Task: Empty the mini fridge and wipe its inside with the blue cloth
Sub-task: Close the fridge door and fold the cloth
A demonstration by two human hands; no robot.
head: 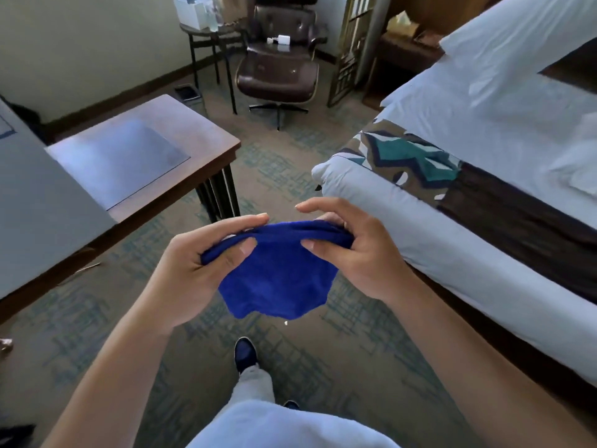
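Blue cloth hangs bunched between both hands at mid-frame, above patterned carpet. Its gathered top edge runs roughly 9-to-3 o'clock; loose body droops toward 6. Left hand pinches the 9 o'clock end, thumb over the fold. Right hand grips the 3 o'clock end, forefinger lifted free. Wooden desk at 10 o'clock, brown leather armchair at 12, bed at 2. No legible writing anywhere. Items on the round side table too blurred to identify. Mini fridge not visible. One dark shoe at 6.
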